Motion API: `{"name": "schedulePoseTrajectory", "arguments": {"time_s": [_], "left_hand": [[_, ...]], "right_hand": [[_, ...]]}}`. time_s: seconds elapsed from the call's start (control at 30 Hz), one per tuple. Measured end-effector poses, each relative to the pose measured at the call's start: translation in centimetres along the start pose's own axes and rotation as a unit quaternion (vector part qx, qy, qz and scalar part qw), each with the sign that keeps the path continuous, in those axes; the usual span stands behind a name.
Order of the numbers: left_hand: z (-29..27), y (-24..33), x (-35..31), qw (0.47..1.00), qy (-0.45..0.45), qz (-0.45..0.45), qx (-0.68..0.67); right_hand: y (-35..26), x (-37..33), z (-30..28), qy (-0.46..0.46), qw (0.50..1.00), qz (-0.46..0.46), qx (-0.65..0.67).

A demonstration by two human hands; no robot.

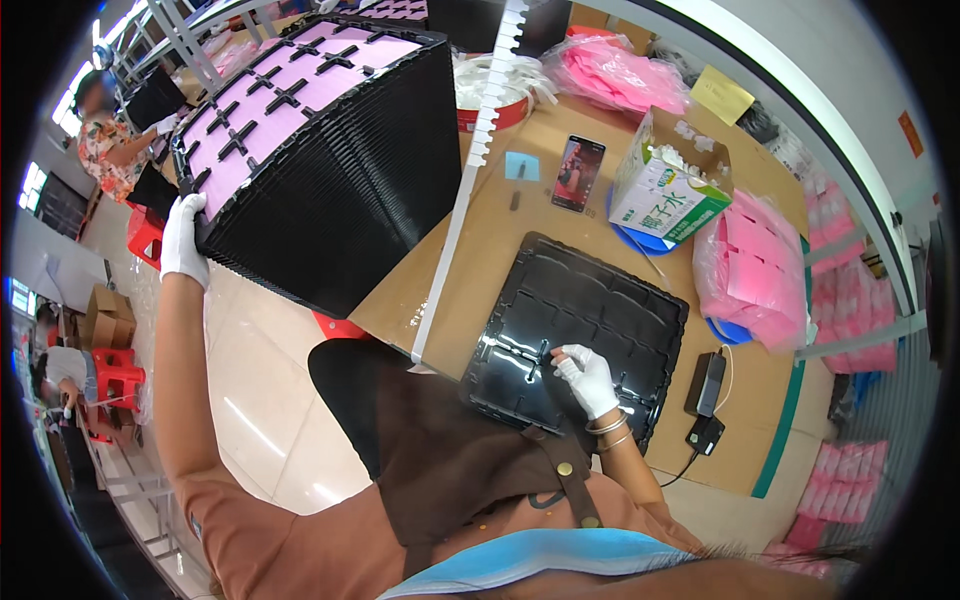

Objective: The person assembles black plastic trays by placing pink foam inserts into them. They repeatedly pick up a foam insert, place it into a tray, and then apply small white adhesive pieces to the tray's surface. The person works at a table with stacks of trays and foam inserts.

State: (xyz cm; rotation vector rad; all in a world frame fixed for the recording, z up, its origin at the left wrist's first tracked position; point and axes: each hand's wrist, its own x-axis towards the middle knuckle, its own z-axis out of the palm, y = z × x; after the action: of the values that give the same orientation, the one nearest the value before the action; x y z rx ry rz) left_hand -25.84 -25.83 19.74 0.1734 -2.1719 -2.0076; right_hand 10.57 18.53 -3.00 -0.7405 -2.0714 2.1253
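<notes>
Left hand [184, 245], in a white glove, is touching the near left corner of a tall stack of black trays [350, 190]; its fingers are lying along the corner, and whether they are closing on the edge I cannot tell. The stack is leaning at a slant left of the table, its top face showing lavender sheeting [310, 60] between black cross-shaped pieces. Right hand [588, 380], also gloved, with bare fingertips showing, is hovering over or touching a single black tray [590, 305]; contact is unclear. Its fingers are curling in, with a narrow gap; I cannot tell whether they are holding anything small. The single tray is lying flat on the brown tabletop [745, 450], directly in front of the person, and is reflecting light near the right hand. A white notched strip [460, 210] is running between stack and tray. Beyond the tray, a phone [578, 172] with a lit screen is lying beside a light-blue square [521, 166]. An open green-and-white carton [672, 185] is standing to the right of the phone, and a plastic-wrapped pink bundle [755, 270] is sitting just beside it. A black power adapter [706, 383] is lying right of the tray. At far left, a co-worker [112, 150] in a patterned top is standing
</notes>
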Motion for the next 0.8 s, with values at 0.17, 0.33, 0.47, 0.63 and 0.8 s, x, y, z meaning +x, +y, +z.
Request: {"name": "schedulePoseTrajectory", "arguments": {"time_s": [0.17, 0.33, 0.47, 0.63, 0.8], "left_hand": [[10.9, 3.1, -11.9, 0.811, 0.155, 0.529, 0.195], [24.5, -4.1, -15.3, 0.839, -0.314, 0.418, 0.153], [36.8, -10.6, -7.6, 0.899, -0.210, 0.366, 0.119], [39.9, -11.5, -6.8, 0.917, -0.378, -0.083, -0.095], [32.0, -7.5, -12.8, 0.903, -0.398, -0.103, -0.128]], "right_hand": [[-1.1, -1.8, -1.1, 0.048, 0.999, 0.022, -0.005], [-3.8, -1.8, -1.0, 0.042, 0.998, -0.012, -0.034], [-6.1, -1.3, -1.2, 0.052, 0.990, -0.075, -0.111], [-8.9, 1.8, -5.7, 0.044, 0.964, -0.171, -0.198], [-26.6, 11.2, -6.7, 0.311, 0.765, -0.506, -0.249]]}}
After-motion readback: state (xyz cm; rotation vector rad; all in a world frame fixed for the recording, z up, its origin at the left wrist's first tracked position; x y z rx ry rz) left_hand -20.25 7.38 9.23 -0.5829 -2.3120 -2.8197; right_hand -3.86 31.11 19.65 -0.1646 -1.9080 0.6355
